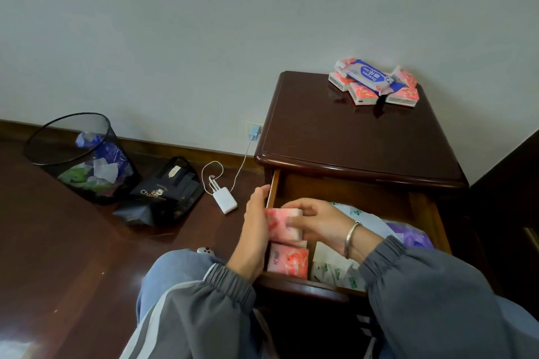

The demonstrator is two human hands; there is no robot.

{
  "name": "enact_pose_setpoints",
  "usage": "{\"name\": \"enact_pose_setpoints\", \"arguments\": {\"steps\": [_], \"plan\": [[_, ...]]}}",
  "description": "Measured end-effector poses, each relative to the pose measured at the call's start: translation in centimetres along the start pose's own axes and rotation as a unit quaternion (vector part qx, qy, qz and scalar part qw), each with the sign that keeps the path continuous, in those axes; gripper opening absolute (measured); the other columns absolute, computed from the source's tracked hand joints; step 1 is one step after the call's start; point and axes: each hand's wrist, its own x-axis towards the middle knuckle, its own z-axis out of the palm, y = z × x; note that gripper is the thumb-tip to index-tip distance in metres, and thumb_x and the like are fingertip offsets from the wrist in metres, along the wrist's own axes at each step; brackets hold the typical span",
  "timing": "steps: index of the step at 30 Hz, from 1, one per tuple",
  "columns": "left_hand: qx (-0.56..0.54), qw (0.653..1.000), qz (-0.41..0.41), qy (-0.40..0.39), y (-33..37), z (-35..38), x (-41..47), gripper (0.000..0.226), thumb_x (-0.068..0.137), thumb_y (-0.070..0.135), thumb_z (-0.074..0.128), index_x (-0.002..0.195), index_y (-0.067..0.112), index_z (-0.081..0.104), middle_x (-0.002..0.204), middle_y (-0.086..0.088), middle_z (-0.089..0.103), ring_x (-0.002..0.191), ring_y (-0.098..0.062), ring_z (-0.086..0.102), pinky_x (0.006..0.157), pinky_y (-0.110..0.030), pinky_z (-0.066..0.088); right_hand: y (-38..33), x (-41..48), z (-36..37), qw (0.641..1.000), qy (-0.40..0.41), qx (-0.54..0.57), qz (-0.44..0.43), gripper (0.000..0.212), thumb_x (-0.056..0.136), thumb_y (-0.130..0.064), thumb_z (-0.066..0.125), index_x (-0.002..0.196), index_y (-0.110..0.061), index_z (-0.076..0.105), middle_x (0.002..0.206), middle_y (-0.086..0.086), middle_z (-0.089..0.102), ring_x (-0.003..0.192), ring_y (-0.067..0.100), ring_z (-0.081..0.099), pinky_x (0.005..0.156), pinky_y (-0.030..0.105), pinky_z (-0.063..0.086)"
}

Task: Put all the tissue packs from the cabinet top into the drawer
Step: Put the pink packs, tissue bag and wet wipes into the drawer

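Note:
A dark wooden cabinet stands against the wall with its top drawer pulled open. At the back right of the cabinet top lie several pink tissue packs under a blue-and-white wipes pack. My right hand grips a pink tissue pack at the drawer's left side. My left hand lies flat against that pack's left face, fingers straight. Another pink pack lies in the drawer's front left corner, just below.
The drawer also holds white-and-green packets and a purple bag. On the floor to the left are a mesh wastebasket, a black bag and a white power bank cabled to a wall charger.

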Motion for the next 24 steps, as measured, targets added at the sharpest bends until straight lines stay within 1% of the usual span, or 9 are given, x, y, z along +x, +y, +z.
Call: {"name": "enact_pose_setpoints", "arguments": {"steps": [2,3,5,7,9,11,15,21,24], "plan": [[0.112,0.993,0.014,0.023,-0.3,-1.2,0.6,0.043,0.087,0.048,0.044,0.127,0.037,0.05,0.139,0.001,0.044,0.128,-0.017,0.044,0.108,-0.043,0.038,0.5,0.6,-1.1,0.999,0.04,-0.008,-0.004,0.022,0.085,-0.006,0.063,0.104,-0.016,0.066,0.107,0.008,0.066,0.096,0.02,0.066,0.078,0.034,0.057],[0.182,0.983,0.016,0.033,-0.8,-1.9,1.1,0.046,0.091,0.038,0.047,0.136,0.028,0.045,0.143,-0.001,0.04,0.132,-0.019,0.04,0.111,-0.043,0.033,0.8,1.1,-1.7,0.997,0.064,-0.045,-0.007,0.021,0.087,-0.008,0.061,0.105,-0.018,0.065,0.108,0.006,0.065,0.098,0.019,0.064,0.081,0.035,0.057],[0.281,0.959,-0.035,0.022,-1.5,-2.9,1.4,0.049,0.095,0.026,0.046,0.143,0.018,0.038,0.149,-0.006,0.036,0.134,-0.021,0.037,0.113,-0.035,0.029,1.6,1.7,-2.2,0.987,0.091,-0.13,-0.011,0.023,0.089,-0.012,0.058,0.108,-0.022,0.064,0.109,0.0,0.063,0.101,0.016,0.061,0.085,0.036,0.055],[0.318,0.942,-0.098,-0.036,-2.0,-3.2,1.4,0.033,0.096,0.026,0.043,0.129,0.023,0.051,0.142,-0.006,0.046,0.12,-0.016,0.05,0.103,-0.028,0.035,2.4,2.2,-2.2,0.974,0.093,-0.206,-0.017,0.024,0.089,-0.016,0.056,0.111,-0.024,0.062,0.109,-0.005,0.062,0.101,0.011,0.058,0.082,0.028,0.053],[0.328,0.935,-0.101,-0.088,-2.1,-2.9,1.4,0.022,0.097,0.023,0.041,0.104,0.021,0.061,0.119,-0.007,0.064,0.096,-0.016,0.062,0.091,-0.034,0.047,3.0,2.5,-2.1,0.957,0.083,-0.278,-0.033,0.026,0.089,-0.016,0.055,0.111,-0.027,0.062,0.11,-0.008,0.061,0.102,0.008,0.056,0.078,0.02,0.046],[0.323,0.938,-0.085,-0.095,-2.1,-2.7,1.5,0.027,0.098,0.02,0.039,0.107,0.013,0.064,0.104,-0.01,0.069,0.094,-0.023,0.065,0.088,-0.039,0.051,3.3,2.6,-2.2,0.941,0.056,-0.332,-0.04,0.027,0.089,-0.016,0.054,0.112,-0.027,0.063,0.11,-0.011,0.06,0.104,0.008,0.054,0.075,0.014,0.041],[0.319,0.941,-0.082,-0.081,-2.2,-2.7,1.5,0.03,0.1,0.022,0.037,0.109,0.013,0.064,0.102,-0.009,0.07,0.095,-0.023,0.066,0.088,-0.037,0.049,3.8,2.2,-1.7,0.928,-0.004,-0.372,-0.02,0.031,0.093,-0.022,0.051,0.124,-0.024,0.057,0.121,-0.007,0.059,0.105,0.006,0.052,0.08,0.017,0.041],[0.332,0.937,-0.061,-0.088,-2.7,-2.9,1.5,0.023,0.097,0.028,0.045,0.109,0.02,0.063,0.102,-0.001,0.07,0.094,-0.017,0.065,0.09,-0.039,0.05,3.4,1.9,-1.3,0.946,0.029,-0.321,0.046,0.048,0.092,-0.025,0.055,0.138,-0.017,0.043,0.137,0.001,0.049,0.125,0.017,0.047,0.094,0.022,0.039],[0.338,0.936,-0.05,-0.086,-3.1,-3.0,1.6,0.02,0.095,0.029,0.049,0.11,0.024,0.062,0.101,0.003,0.07,0.093,-0.014,0.066,0.087,-0.037,0.052,3.2,1.5,-0.8,0.988,0.004,-0.086,0.13,0.03,0.094,-0.018,0.052,0.123,-0.01,0.052,0.122,0.009,0.06,0.114,0.021,0.055,0.104,0.038,0.043]]}}
